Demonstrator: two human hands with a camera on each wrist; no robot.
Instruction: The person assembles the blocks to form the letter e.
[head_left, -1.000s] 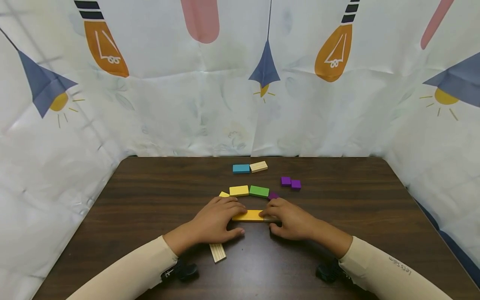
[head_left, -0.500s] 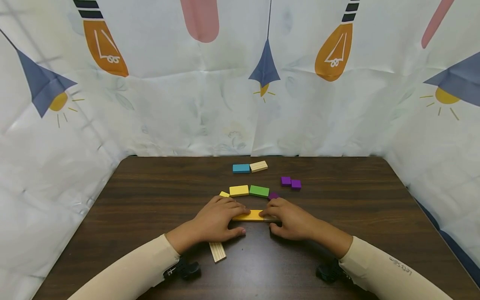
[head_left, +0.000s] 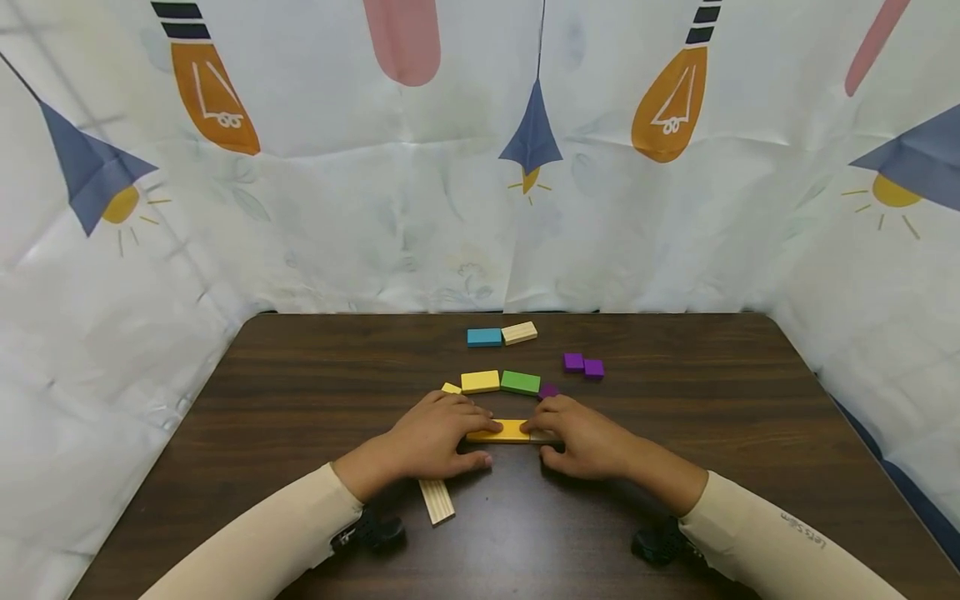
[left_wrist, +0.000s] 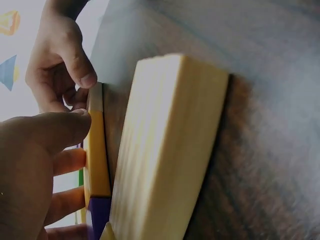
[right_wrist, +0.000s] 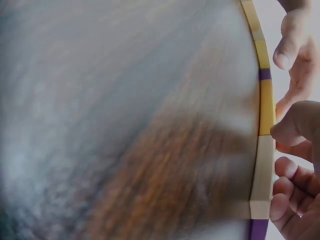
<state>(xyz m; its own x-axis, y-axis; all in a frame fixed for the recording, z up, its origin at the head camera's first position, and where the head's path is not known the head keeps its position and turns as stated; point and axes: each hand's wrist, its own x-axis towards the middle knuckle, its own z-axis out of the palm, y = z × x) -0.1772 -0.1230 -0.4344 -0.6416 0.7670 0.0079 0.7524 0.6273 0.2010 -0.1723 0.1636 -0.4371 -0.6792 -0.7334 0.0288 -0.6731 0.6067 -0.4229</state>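
In the head view my left hand (head_left: 438, 437) lies over a row of flat wooden blocks, its fingers extended onto an orange-yellow block (head_left: 506, 431). Its thumb stands off the row's near side. Beside it my right hand (head_left: 588, 439) holds a plain wood block (right_wrist: 262, 170) between thumb and bent fingers, with the index fingertip at its joint with the orange-yellow block. A purple block (left_wrist: 98, 215) adjoins the orange-yellow one's other end in the left wrist view. Another plain wood block (head_left: 437, 502) slants out from under my left hand. The palms hide part of the row.
Beyond the hands curve a yellow block (head_left: 480, 382), a green block (head_left: 521, 382) and a purple block (head_left: 548, 390). Further back lie a blue block (head_left: 484, 337), a plain block (head_left: 519, 332) and two purple blocks (head_left: 573, 362). A printed curtain (head_left: 375, 233) hangs behind the brown table (head_left: 300, 375).
My left hand has shifted slightly to the right, its fingertips further along the orange-yellow block. The right hand and the other blocks look unmoved.
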